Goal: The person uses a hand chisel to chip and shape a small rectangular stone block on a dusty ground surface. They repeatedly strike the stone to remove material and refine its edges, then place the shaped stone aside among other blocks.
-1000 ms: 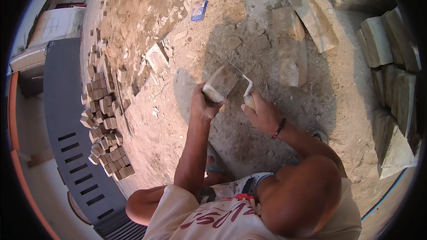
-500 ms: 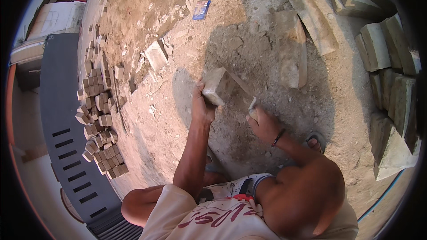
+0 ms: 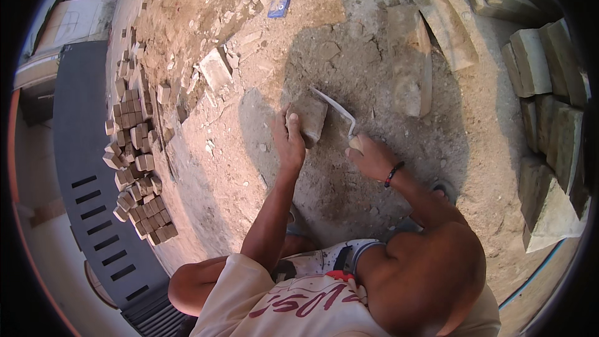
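My left hand (image 3: 289, 139) is closed around the left side of a grey-brown paving block (image 3: 311, 116), with the thumb along its near face. Sandy, rough ground lies beneath the block; whether it touches the ground I cannot tell. In my right hand (image 3: 373, 158) is a trowel (image 3: 339, 107), gripped by its handle, with a dark band round that wrist. Its thin metal blade shows nearly edge-on, and the tip is close beside the block's upper right corner.
Small pavers (image 3: 134, 150) are piled at the left beside a grey slotted gate (image 3: 87, 118). Kerb-like slabs (image 3: 412, 62) lie ahead on the right, and large concrete blocks (image 3: 530, 65) are stacked at the far right. A blue packet (image 3: 281, 4) and a pale broken block (image 3: 216, 68) lie farther off.
My left hand has turned the block, so its broad brown face shows instead of the pale side. The trowel blade has swung from flat against the block's right side to nearly edge-on.
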Action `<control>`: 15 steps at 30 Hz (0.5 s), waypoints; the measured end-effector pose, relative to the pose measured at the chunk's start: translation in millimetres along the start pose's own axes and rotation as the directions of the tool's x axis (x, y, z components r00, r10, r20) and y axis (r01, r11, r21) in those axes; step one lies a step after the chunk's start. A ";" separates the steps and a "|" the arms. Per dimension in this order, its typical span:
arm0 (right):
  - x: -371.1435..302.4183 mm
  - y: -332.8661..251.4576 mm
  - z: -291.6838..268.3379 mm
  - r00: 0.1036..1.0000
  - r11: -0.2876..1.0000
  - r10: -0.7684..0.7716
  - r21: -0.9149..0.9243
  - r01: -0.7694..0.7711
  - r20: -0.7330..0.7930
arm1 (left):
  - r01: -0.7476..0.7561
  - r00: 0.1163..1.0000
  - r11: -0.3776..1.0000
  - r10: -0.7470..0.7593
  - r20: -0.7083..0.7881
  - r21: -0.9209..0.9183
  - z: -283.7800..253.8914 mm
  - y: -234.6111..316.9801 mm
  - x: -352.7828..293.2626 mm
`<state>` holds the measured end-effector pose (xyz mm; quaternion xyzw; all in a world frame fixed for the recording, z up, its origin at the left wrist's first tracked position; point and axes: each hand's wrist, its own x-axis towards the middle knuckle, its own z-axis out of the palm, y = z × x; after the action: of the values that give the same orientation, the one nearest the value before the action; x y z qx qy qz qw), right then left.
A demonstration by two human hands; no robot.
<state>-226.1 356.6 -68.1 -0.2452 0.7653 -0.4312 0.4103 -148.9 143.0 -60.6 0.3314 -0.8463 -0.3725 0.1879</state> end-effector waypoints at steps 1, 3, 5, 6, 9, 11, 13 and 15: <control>3.7 -4.9 -5.1 0.999 0.999 -0.035 0.027 0.036 -0.015 | 0.001 1.000 1.000 -0.001 -0.023 -0.009 -3.1 -2.6 1.0; -12.3 -26.5 -2.4 0.994 0.989 -0.104 0.112 0.100 0.025 | 0.076 0.996 0.991 -0.080 -0.038 -0.109 -4.8 -1.4 1.1; -15.9 -26.8 5.2 0.993 0.989 -0.114 0.096 0.111 0.031 | 0.141 0.989 0.974 -0.147 -0.020 -0.176 -4.6 2.7 3.2; -9.7 -12.5 17.3 0.996 0.996 -0.084 0.039 0.083 0.021 | 0.140 0.990 0.977 -0.143 -0.005 -0.160 -3.0 3.0 4.2; 10.5 1.6 10.0 0.999 0.998 0.031 0.055 -0.032 0.022 | 0.177 0.984 0.979 -0.178 -0.005 -0.100 -4.5 7.1 5.2; 2.5 -17.3 5.9 0.999 0.995 0.033 0.098 -0.029 -0.035 | 0.155 0.986 0.981 -0.160 -0.037 -0.114 -5.2 4.5 8.1; -17.3 -23.5 18.3 0.987 0.978 -0.158 0.142 0.155 0.006 | 0.071 0.990 0.980 -0.092 -0.106 -0.187 -1.4 0.9 10.0; -20.3 -12.2 29.2 0.980 0.971 -0.201 0.128 0.200 -0.003 | 0.104 0.986 0.967 -0.132 -0.106 -0.232 1.1 -1.1 8.6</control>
<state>-190.3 351.8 -57.6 -0.2966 0.7053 -0.5172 0.3834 -155.1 136.9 -61.6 0.3798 -0.7644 -0.4558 0.2524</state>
